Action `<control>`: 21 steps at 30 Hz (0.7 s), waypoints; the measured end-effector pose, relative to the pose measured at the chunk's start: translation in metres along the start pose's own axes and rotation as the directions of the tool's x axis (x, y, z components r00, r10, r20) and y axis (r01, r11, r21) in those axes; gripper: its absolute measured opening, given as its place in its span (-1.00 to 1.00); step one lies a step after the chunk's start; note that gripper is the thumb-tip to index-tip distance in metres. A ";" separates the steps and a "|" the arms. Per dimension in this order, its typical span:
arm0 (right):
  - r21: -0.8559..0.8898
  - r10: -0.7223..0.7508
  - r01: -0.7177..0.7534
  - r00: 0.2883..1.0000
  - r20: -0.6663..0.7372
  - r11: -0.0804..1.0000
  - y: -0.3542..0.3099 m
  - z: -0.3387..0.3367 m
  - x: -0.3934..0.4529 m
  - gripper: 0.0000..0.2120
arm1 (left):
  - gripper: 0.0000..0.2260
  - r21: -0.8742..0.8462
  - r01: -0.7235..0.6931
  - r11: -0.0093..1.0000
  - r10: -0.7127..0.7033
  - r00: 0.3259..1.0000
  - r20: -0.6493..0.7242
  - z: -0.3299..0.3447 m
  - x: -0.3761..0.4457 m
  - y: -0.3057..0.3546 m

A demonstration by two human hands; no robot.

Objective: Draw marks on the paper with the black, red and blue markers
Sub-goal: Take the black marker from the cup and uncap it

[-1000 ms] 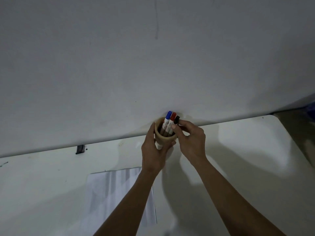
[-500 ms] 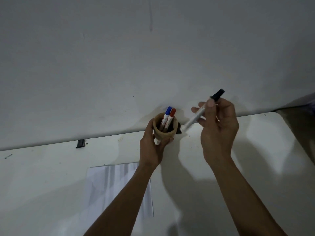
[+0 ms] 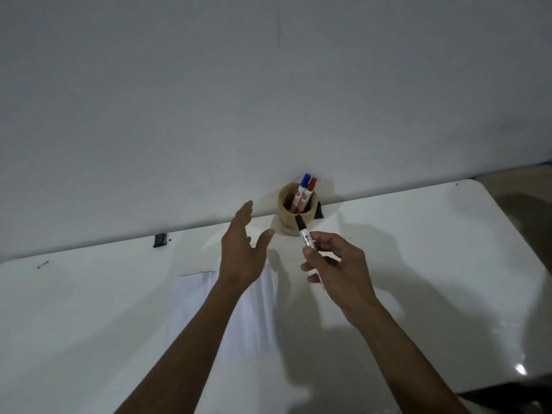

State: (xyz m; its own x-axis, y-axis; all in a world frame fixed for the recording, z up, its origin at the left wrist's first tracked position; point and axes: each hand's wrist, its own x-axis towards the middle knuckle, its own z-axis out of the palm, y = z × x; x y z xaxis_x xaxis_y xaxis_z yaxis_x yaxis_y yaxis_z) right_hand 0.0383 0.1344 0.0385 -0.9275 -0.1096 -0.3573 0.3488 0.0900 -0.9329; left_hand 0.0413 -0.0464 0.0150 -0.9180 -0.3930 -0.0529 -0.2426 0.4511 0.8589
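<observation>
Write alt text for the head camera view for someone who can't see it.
The right hand holds a capped black marker above a white table; the left hand hovers open over paper. Blue and red markers stand in a tan cup.

Left hand (image 3: 242,252): a second ago it was wrapped round the cup (image 3: 295,212); it has since let go and now hangs with fingers spread, apart from the cup and to its left, above the far edge of the paper (image 3: 257,309).

Right hand (image 3: 337,273): a second ago it pinched the black marker (image 3: 305,236) at the cup's rim. Half a second ago the marker was out and raised, cap toward the wall. The hand has since dropped nearer the tabletop (image 3: 418,249), with the marker's black cap crossing the front of the cup.

Cup: now stands unheld with two markers, blue (image 3: 302,189) and red (image 3: 309,192).
</observation>
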 end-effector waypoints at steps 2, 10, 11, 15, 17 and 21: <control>-0.110 -0.018 0.023 0.999 0.044 0.994 0.000 0.014 -0.011 -0.85 | -0.51 0.053 -0.089 0.995 0.088 0.996 0.020 -0.035 -0.016 -0.005; -0.236 -0.037 0.109 0.957 0.289 0.966 -0.017 0.082 -0.047 -0.91 | -0.72 0.364 -0.430 0.826 0.360 0.900 0.247 -0.132 -0.062 -0.040; -0.204 -0.034 0.100 0.952 0.303 0.974 -0.019 0.091 -0.051 -0.89 | -0.77 0.339 -0.418 0.843 0.362 0.907 0.216 -0.142 -0.067 -0.046; 0.091 0.009 -0.041 0.945 0.326 0.995 -0.018 0.122 -0.068 -0.79 | -0.84 0.228 -0.348 0.909 0.336 0.938 0.088 -0.175 -0.087 -0.070; 0.279 0.057 -0.158 0.939 0.338 0.947 -0.011 0.138 -0.077 -0.77 | -0.86 0.178 -0.318 0.931 0.315 0.948 0.051 -0.187 -0.098 -0.082; 0.356 0.116 -0.220 0.950 0.291 0.908 0.010 0.176 -0.097 -0.77 | -0.91 0.098 -0.213 0.972 0.208 0.976 0.055 -0.197 -0.112 -0.098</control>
State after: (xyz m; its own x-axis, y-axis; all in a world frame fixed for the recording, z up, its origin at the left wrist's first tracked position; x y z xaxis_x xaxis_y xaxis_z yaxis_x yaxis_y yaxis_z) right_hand 0.1558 -0.0283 0.0563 -0.8015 -0.3813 -0.4607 0.5684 -0.2464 -0.7850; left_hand 0.2300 -0.2039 0.0372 -0.9643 -0.2454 0.0991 -0.0710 0.6006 0.7964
